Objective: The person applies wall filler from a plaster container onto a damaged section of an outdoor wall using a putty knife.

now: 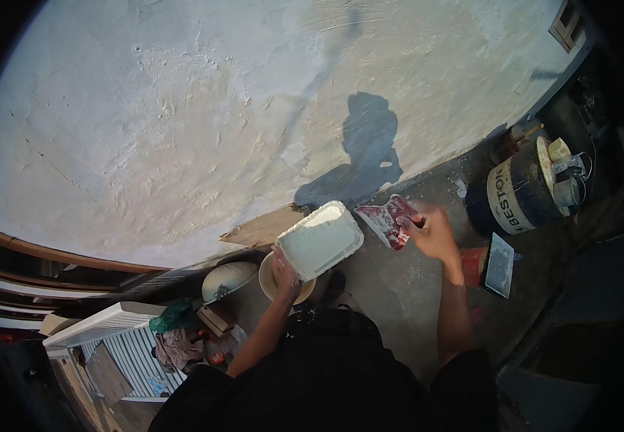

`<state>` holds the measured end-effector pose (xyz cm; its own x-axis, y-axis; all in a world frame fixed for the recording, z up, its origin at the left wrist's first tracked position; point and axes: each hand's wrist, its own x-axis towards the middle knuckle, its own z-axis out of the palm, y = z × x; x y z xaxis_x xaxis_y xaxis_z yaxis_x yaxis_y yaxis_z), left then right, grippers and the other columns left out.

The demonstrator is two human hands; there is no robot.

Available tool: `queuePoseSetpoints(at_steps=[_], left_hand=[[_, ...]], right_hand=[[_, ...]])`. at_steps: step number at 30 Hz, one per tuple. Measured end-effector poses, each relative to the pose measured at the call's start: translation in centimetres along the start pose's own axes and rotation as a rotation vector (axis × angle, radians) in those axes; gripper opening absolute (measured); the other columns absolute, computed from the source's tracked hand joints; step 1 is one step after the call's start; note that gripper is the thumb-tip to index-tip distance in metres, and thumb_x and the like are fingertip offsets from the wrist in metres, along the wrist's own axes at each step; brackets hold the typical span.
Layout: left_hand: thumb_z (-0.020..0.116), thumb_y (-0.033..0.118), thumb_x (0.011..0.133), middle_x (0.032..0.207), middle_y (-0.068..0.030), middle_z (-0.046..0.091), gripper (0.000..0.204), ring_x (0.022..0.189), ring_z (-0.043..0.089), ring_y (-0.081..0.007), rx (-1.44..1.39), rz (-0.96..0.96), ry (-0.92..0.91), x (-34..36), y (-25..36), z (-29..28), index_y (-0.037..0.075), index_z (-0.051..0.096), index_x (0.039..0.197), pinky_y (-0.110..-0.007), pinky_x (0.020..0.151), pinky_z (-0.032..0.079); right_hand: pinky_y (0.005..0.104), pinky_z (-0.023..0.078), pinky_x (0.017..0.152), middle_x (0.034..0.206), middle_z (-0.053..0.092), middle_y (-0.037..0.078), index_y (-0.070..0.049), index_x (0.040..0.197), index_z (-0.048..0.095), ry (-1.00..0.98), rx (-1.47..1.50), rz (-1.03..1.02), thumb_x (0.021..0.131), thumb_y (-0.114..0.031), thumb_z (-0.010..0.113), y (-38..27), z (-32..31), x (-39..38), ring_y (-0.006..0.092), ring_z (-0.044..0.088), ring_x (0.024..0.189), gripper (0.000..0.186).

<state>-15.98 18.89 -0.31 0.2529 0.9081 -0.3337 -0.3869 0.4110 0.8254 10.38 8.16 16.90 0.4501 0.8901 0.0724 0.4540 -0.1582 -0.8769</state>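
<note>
My left hand [285, 272] grips the lower left edge of a white rectangular plastic tray [320, 240] with rounded corners and white smears on its rim. In my right hand [436, 234] is a red putty scraper [386, 222], its wide blade streaked with white paste. The blade points left, toward the tray, with a small gap between them. Below the tray, partly covered by it and my left hand, stands a cream-coloured bucket [267, 282]. In front of me rises a wall [182, 137] with rough, uneven whitish plaster, on which my shadow falls.
A dark drum [481, 205] with cans on top stands at the right. Closer is a red bucket [474, 265] with a flat grey-white panel [500, 265] beside it. At the lower left are a pale rounded basin [227, 281], a white slatted rack [132, 345] and crumpled cloth [177, 349].
</note>
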Motion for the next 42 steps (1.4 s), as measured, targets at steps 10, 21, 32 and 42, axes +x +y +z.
queuePoseSetpoints(at_steps=[10,21,32,42], left_hand=[[0.027,0.039,0.102,0.091,-0.0067,0.060,0.049,0.085,0.058,-0.0130,-0.002,-0.008,-0.130,-1.3,-2.8,2.4,-0.001,0.055,0.103,-0.028,0.078,0.048],[0.028,0.049,0.099,0.090,-0.0074,0.060,0.056,0.079,0.058,-0.0141,0.171,0.044,-0.192,-0.6,-3.1,1.0,0.000,0.054,0.102,-0.029,0.074,0.049],[0.027,0.042,0.102,0.092,-0.0079,0.060,0.053,0.082,0.057,-0.0125,0.006,0.070,-0.202,0.1,-2.0,2.6,-0.003,0.054,0.103,-0.029,0.072,0.048],[0.027,0.037,0.103,0.091,-0.0048,0.055,0.046,0.083,0.049,-0.0098,0.010,0.157,-0.180,0.3,-3.6,3.6,-0.002,0.052,0.097,-0.027,0.077,0.042]], right_hand=[[0.0463,0.050,0.060,0.072,0.063,0.018,-0.004,0.088,0.056,-0.224,-0.729,-0.246,0.078,-0.009,0.057,-2.7,8.0,-1.4,0.0386,0.063,0.070,0.011],[0.0457,0.049,0.059,0.068,0.063,0.016,-0.007,0.086,0.060,-0.529,-0.661,-0.489,0.077,-0.009,0.058,-2.8,10.7,0.0,0.0358,0.063,0.066,0.009],[0.0477,0.049,0.062,0.068,0.061,0.019,-0.006,0.086,0.061,-0.629,-0.746,-0.440,0.077,-0.010,0.059,-4.4,8.9,0.5,0.0385,0.062,0.069,0.009],[0.0463,0.048,0.066,0.073,0.060,0.028,0.006,0.073,0.060,-0.190,-0.505,0.063,0.070,-0.013,0.062,-1.6,4.9,-0.7,0.0446,0.060,0.077,0.020]])
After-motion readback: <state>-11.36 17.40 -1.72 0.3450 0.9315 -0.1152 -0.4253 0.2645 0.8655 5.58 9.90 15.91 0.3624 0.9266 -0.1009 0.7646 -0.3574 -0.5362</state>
